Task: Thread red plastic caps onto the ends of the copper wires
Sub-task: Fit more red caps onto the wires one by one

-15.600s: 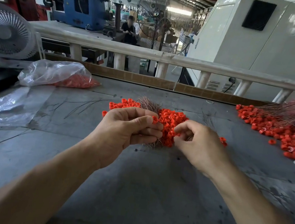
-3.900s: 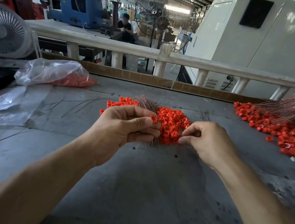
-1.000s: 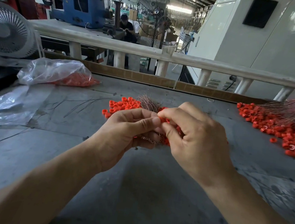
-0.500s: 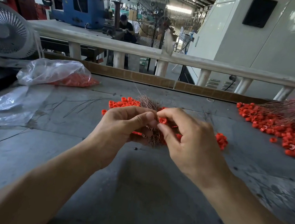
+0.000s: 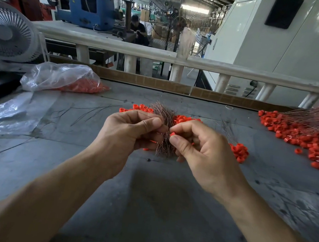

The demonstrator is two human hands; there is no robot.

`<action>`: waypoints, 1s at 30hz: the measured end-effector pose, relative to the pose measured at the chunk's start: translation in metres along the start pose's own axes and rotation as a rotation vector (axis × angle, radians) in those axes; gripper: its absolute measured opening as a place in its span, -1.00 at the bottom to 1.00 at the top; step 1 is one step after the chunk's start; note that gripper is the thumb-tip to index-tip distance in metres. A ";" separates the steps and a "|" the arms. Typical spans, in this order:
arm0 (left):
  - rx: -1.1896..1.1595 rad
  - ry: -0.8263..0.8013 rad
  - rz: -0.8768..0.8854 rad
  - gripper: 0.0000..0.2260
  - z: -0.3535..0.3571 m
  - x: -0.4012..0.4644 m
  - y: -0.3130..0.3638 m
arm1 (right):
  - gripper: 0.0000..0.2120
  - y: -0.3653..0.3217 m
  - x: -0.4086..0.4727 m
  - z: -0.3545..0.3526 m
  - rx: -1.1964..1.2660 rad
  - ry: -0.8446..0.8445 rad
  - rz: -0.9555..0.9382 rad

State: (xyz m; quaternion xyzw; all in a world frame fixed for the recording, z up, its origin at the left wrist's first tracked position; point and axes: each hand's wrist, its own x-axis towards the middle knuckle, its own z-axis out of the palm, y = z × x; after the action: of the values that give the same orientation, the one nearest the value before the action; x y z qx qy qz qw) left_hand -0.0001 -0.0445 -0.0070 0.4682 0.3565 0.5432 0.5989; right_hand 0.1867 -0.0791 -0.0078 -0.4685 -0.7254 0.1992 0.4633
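Hands meet at frame centre over the grey bench (image 5: 153, 210). Left hand (image 5: 126, 135) has its grip closed on a bundle of copper wires (image 5: 163, 133), fingers curled round it, wire ends fanning out above and below the fist. Right hand (image 5: 197, 149) pinches one red plastic cap (image 5: 172, 134) between thumb and forefinger, cap touching the bundle right beside the left thumb tip; can't tell whether it's on a wire. Loose red caps (image 5: 239, 150) lie on the bench behind and just right of the hands. Bigger cap pile (image 5: 313, 139) at right edge, with long copper wires (image 5: 315, 120) lying across it. Clear plastic bag of caps (image 5: 63, 79) at upper left, near a white desk fan (image 5: 6, 33). White railing (image 5: 202, 62) runs across behind the bench.
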 end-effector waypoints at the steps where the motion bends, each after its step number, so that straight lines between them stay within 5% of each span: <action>1: 0.003 0.006 -0.003 -0.77 0.000 0.000 0.000 | -0.93 0.000 0.000 0.000 0.018 -0.007 0.010; 9: 0.007 0.165 -0.001 -0.93 -0.012 0.005 0.008 | -0.84 0.008 0.001 -0.003 -0.042 0.060 0.061; 22: 0.024 0.223 0.016 -0.88 -0.017 0.008 0.009 | -0.88 0.012 0.006 -0.013 -0.383 0.056 -0.050; 30: 0.220 0.256 0.050 -0.91 -0.021 0.012 0.006 | -0.94 0.047 0.018 -0.057 -0.572 0.384 0.331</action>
State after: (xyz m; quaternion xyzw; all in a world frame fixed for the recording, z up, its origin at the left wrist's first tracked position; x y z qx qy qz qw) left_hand -0.0194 -0.0298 -0.0072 0.4667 0.4753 0.5710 0.4800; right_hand 0.2564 -0.0492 -0.0048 -0.7184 -0.5664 -0.0305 0.4028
